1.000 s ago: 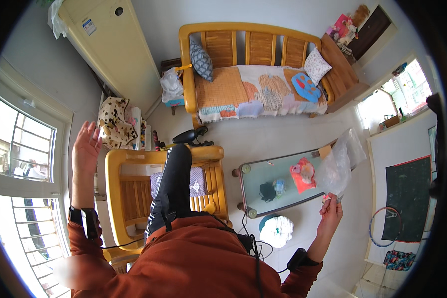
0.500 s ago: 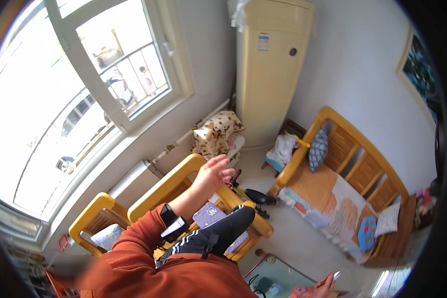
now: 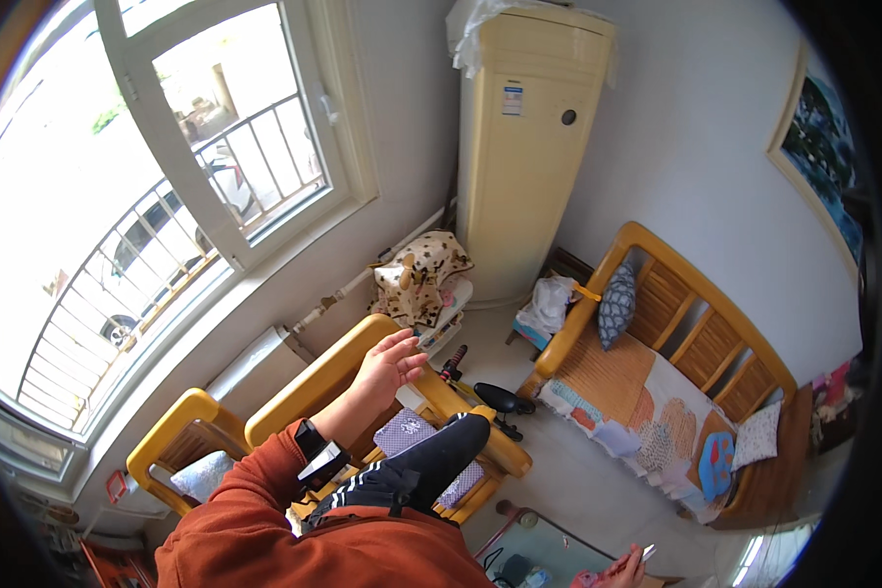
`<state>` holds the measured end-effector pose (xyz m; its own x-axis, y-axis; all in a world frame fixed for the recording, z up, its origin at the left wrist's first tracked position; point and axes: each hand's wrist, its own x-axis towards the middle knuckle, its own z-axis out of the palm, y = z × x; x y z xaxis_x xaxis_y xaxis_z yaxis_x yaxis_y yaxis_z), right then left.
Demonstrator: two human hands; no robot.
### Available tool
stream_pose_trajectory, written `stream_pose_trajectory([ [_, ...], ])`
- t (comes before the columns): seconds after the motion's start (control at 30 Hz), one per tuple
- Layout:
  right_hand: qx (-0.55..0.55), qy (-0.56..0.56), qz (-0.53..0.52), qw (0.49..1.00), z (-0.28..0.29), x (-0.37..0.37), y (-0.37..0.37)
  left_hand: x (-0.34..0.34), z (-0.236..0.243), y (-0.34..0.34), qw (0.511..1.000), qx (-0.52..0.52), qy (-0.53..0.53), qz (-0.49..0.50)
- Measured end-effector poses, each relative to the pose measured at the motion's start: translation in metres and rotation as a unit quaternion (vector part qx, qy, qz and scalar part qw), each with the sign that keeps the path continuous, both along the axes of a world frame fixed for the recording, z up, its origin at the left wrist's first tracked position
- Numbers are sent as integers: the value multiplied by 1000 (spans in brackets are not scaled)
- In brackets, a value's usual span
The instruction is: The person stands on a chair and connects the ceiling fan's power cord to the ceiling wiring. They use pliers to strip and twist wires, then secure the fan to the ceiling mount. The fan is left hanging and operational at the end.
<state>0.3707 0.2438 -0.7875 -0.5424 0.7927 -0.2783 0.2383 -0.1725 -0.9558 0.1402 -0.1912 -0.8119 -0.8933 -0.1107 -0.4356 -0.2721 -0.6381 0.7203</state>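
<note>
My left hand point(image 3: 390, 367) is raised over the arm of a yellow wooden sofa point(image 3: 333, 374), fingers stretched and apart, holding nothing. A black band with a white-and-black device point(image 3: 323, 465) is on that wrist, below the orange-red sleeve. Beneath the forearm are my dark trouser leg with white stripes point(image 3: 412, 480) and a purple patterned cushion point(image 3: 402, 431). At the lower edge, my right hand point(image 3: 625, 570) is closed around a thin whitish object point(image 3: 648, 553) whose kind I cannot make out. Something pink shows beside it, near the glass-topped table point(image 3: 549, 534); the right forearm is out of frame.
A second wooden sofa point(image 3: 691, 323) with a patchwork cover and cushions stands at the right. Behind are a tall cream air conditioner point(image 3: 519, 167) and a heap under patterned cloth point(image 3: 416, 279). A black seat point(image 3: 503, 397) stands between the sofas. A barred window point(image 3: 255, 127) is at left.
The whole view has shifted slightly. My left hand sits a little lower and further left in the picture, still spread. The right hand keeps hold of the thin whitish object.
</note>
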Motion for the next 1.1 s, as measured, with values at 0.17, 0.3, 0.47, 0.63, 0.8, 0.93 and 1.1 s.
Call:
stream_pose_trajectory([
  [0.17,-63,69,-37,995,-19,44,7,-17,-1,23,998,9,27,-65],
  [0.3,41,22,-115,992,-21,84,26,-20,4,31,990,23,79,-114],
  [0.47,36,76,-87,993,-5,95,33,-21,27,24,987,42,75,-133],
  [0.63,76,24,-94,992,26,46,53,-55,44,36,981,57,67,-172],
  [0.8,100,44,-22,994,53,-62,92,-126,53,55,980,65,58,-179],
  [0.93,134,42,62,988,72,-182,123,-220,53,63,977,51,79,-190],
  [1.1,150,10,136,979,115,-326,145,-337,53,52,982,74,36,-167],
])
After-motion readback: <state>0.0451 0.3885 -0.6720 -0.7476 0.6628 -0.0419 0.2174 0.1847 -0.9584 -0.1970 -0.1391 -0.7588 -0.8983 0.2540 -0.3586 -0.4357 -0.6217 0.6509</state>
